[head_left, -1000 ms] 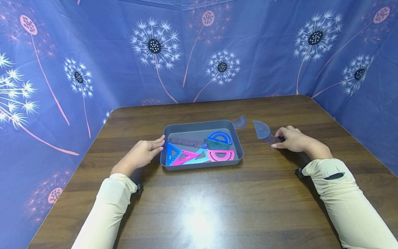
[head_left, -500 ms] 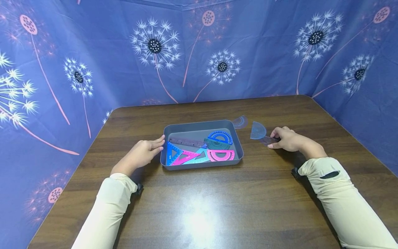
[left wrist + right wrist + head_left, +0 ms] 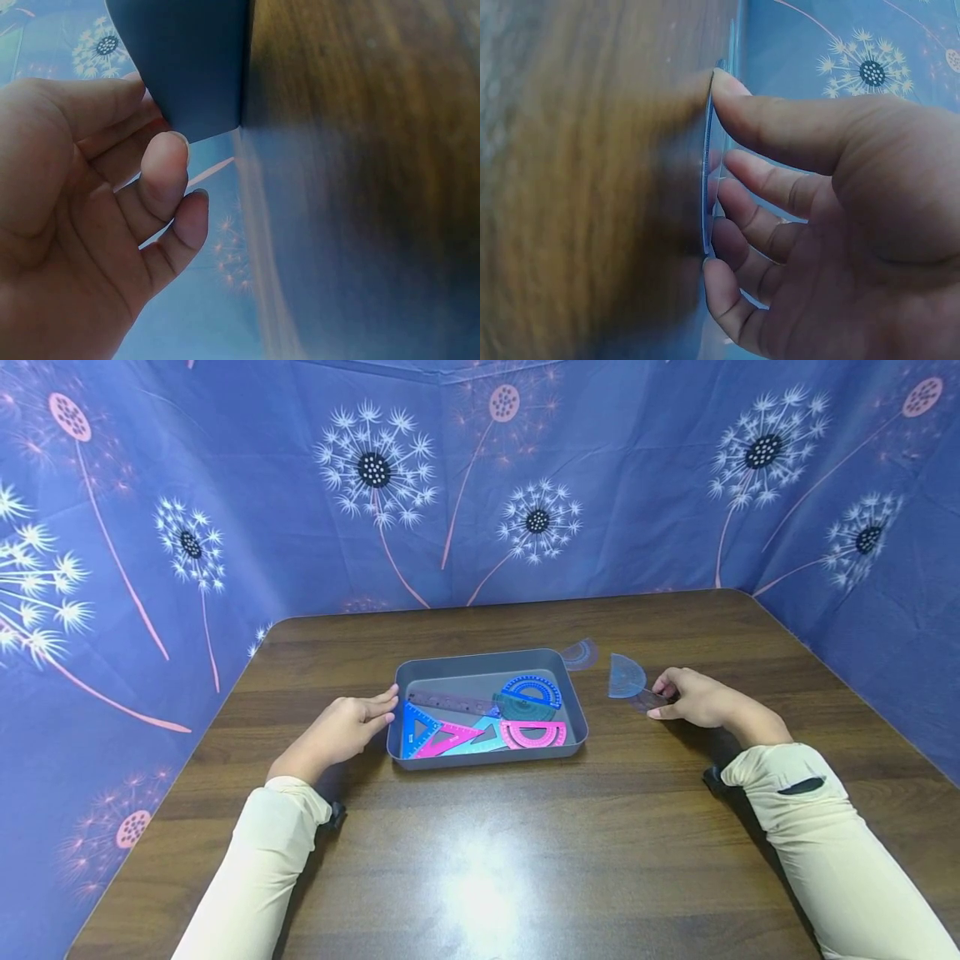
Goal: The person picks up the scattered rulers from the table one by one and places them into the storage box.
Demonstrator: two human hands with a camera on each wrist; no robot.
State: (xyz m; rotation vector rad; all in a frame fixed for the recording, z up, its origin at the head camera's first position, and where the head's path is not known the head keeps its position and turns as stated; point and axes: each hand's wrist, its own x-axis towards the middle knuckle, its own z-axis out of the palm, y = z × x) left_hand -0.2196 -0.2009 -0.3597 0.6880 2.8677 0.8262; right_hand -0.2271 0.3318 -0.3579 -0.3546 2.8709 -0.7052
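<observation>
Plainly, the right hand (image 3: 693, 697) pinches a clear blue protractor (image 3: 626, 677) by its edge, right of the tray (image 3: 487, 762); such thin plastic could slip. Left hand (image 3: 341, 732) rests, fingers straight, against the tray.

Dark brown wood-grain table (image 3: 525, 860), rounded far corners, spanning under and beyond both hands. Bright glare patch on the tabletop nearer than the hands, roughly midway between them. Blue fabric backdrop (image 3: 637, 460) enclosing the table on the far side and outward of each hand, printed with white dandelion heads and pink stems. Fabric folds visible. No floor in view.
</observation>
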